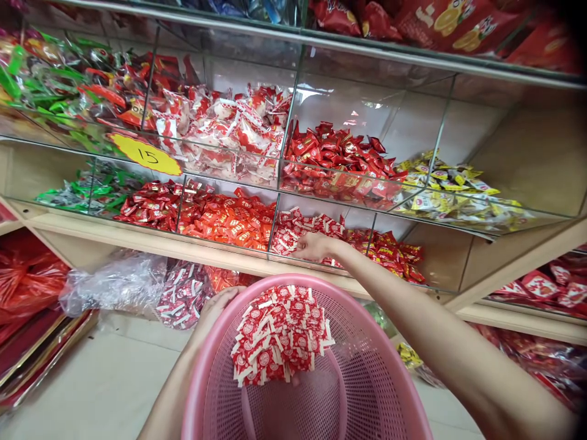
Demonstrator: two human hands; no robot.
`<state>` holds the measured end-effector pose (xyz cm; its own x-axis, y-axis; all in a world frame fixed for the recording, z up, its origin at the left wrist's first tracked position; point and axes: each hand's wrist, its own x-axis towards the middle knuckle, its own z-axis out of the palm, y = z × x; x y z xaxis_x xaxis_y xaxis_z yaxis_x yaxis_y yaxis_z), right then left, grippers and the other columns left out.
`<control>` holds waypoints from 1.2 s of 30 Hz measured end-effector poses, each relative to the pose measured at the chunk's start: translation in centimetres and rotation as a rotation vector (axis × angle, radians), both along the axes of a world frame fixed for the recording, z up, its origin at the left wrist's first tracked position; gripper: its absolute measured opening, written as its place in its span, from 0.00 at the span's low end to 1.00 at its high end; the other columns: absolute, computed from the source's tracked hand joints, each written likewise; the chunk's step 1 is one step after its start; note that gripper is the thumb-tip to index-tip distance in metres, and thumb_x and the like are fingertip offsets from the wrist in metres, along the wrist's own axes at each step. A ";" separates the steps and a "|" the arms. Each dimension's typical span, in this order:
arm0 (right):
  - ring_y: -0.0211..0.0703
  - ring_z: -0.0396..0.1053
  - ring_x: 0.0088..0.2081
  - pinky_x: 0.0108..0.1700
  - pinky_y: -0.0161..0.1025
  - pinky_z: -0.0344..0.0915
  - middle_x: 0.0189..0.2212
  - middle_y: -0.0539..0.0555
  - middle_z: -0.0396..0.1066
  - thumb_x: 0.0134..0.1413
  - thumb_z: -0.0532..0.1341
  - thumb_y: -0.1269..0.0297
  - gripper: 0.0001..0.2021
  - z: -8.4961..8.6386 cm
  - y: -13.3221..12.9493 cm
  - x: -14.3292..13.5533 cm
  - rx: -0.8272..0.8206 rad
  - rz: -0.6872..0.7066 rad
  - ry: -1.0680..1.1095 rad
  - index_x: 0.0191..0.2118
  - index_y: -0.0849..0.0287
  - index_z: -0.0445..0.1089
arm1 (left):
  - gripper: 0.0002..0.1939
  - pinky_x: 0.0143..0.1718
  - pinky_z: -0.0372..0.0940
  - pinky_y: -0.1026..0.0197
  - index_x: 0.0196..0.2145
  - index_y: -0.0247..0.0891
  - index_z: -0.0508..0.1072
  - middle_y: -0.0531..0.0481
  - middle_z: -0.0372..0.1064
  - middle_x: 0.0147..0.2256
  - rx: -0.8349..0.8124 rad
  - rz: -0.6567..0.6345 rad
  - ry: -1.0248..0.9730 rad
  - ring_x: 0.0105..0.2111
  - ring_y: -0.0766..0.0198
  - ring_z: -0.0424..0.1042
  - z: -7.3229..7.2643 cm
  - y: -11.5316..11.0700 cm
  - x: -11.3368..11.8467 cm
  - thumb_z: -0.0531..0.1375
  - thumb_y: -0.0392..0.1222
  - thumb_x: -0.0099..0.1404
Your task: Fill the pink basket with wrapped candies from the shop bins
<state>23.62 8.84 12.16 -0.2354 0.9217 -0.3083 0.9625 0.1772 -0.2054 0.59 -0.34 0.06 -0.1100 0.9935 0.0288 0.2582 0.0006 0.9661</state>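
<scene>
A pink plastic basket (383, 354) stands tilted in front of me, with a pile of red-and-white wrapped candies (279, 336) against its far left wall. My left hand (222, 305) grips the basket's left rim, its fingers partly hidden behind the edge. Reaching out past the basket, my right hand (315, 246) is in a lower clear bin of matching red-and-white candies (287, 229). Its fingers are bent together against the candies there, and how many they hold is hidden.
Clear-walled shelf bins hold orange-red packets (229, 220), red packets (334, 156) and yellow-white packets (452, 180). A yellow price tag (145, 154) reading 15 hangs on the upper bin edge. Below the wooden shelf edge (137, 244), a clear plastic bag (119, 284) lies on the floor.
</scene>
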 end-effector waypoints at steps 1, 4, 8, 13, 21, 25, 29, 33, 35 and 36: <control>0.34 0.60 0.19 0.25 0.33 0.57 0.19 0.50 0.65 0.39 0.58 0.50 0.17 0.0 -0.1 0.1 -0.016 -0.008 0.018 0.27 0.62 0.68 | 0.15 0.40 0.63 0.54 0.44 0.36 0.65 0.48 0.62 0.44 -0.009 -0.010 -0.001 0.41 0.60 0.65 0.0 0.1 0.0 0.52 0.45 0.60; 0.32 0.58 0.19 0.24 0.31 0.56 0.17 0.48 0.64 0.42 0.57 0.57 0.12 -0.8 0.2 0.6 0.035 0.043 0.116 0.25 0.62 0.67 | 0.14 0.41 0.63 0.55 0.43 0.37 0.65 0.48 0.62 0.45 -0.042 -0.047 -0.004 0.41 0.61 0.65 0.2 0.3 -0.1 0.52 0.45 0.61; 0.31 0.58 0.21 0.25 0.29 0.54 0.18 0.48 0.64 0.44 0.53 0.66 0.08 -2.3 1.0 1.8 0.151 0.109 0.199 0.24 0.63 0.67 | 0.14 0.41 0.63 0.55 0.43 0.38 0.65 0.48 0.62 0.45 -0.065 -0.072 -0.005 0.41 0.61 0.65 0.3 0.5 -0.3 0.51 0.45 0.61; 0.31 0.58 0.25 0.27 0.28 0.54 0.22 0.47 0.65 0.39 0.52 0.73 0.11 -2.8 1.3 2.4 0.088 0.196 0.256 0.30 0.62 0.69 | 0.14 0.42 0.62 0.54 0.42 0.37 0.66 0.48 0.63 0.45 -0.073 -0.113 -0.005 0.42 0.61 0.65 0.3 0.5 -1.1 0.52 0.45 0.61; 0.32 0.54 0.19 0.22 0.31 0.51 0.14 0.46 0.55 0.40 0.55 0.53 0.15 -1.9 1.0 2.1 0.043 0.057 0.231 0.17 0.61 0.61 | 0.14 0.49 0.56 0.58 0.33 0.39 0.75 0.50 0.71 0.40 -0.060 -0.135 -0.037 0.47 0.55 0.63 0.4 0.4 -1.5 0.56 0.47 0.51; 0.32 0.55 0.19 0.23 0.31 0.53 0.15 0.47 0.59 0.39 0.56 0.48 0.19 -2.2 1.1 2.5 0.004 0.024 0.299 0.19 0.61 0.62 | 0.18 0.44 0.61 0.58 0.36 0.38 0.74 0.48 0.71 0.41 -0.105 -0.152 -0.115 0.43 0.57 0.67 0.4 0.6 -1.3 0.54 0.49 0.51; 0.32 0.55 0.21 0.26 0.32 0.55 0.16 0.46 0.59 0.41 0.54 0.45 0.21 -2.2 0.6 2.6 0.021 0.043 0.352 0.21 0.61 0.65 | 0.18 0.43 0.62 0.59 0.35 0.37 0.74 0.47 0.72 0.39 -0.139 -0.150 -0.158 0.42 0.57 0.67 0.5 0.7 -1.2 0.55 0.50 0.49; 0.33 0.54 0.22 0.28 0.35 0.55 0.16 0.47 0.57 0.43 0.52 0.42 0.24 -1.6 -0.3 2.7 -0.008 0.043 0.362 0.21 0.61 0.66 | 0.18 0.44 0.61 0.60 0.35 0.37 0.74 0.48 0.71 0.40 -0.134 -0.128 -0.185 0.42 0.57 0.68 0.6 0.6 -1.1 0.55 0.50 0.50; 0.34 0.54 0.21 0.28 0.36 0.55 0.16 0.47 0.58 0.43 0.51 0.41 0.25 -1.2 -0.7 2.9 -0.027 0.023 0.353 0.21 0.62 0.67 | 0.18 0.44 0.61 0.60 0.35 0.37 0.74 0.48 0.71 0.40 -0.139 -0.141 -0.184 0.43 0.57 0.67 0.6 0.5 -1.1 0.55 0.49 0.50; 0.34 0.54 0.22 0.28 0.36 0.55 0.16 0.48 0.58 0.42 0.51 0.41 0.25 -1.1 -0.8 3.0 -0.036 0.023 0.355 0.21 0.62 0.68 | 0.18 0.43 0.61 0.60 0.35 0.37 0.74 0.48 0.71 0.40 -0.138 -0.147 -0.182 0.43 0.57 0.67 0.7 0.5 -1.1 0.55 0.49 0.51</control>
<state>26.63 8.03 11.11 -0.3540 0.9052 -0.2353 0.8258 0.1844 -0.5329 -0.50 0.12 0.71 0.0450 0.9923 -0.1152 0.0873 0.1110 0.9900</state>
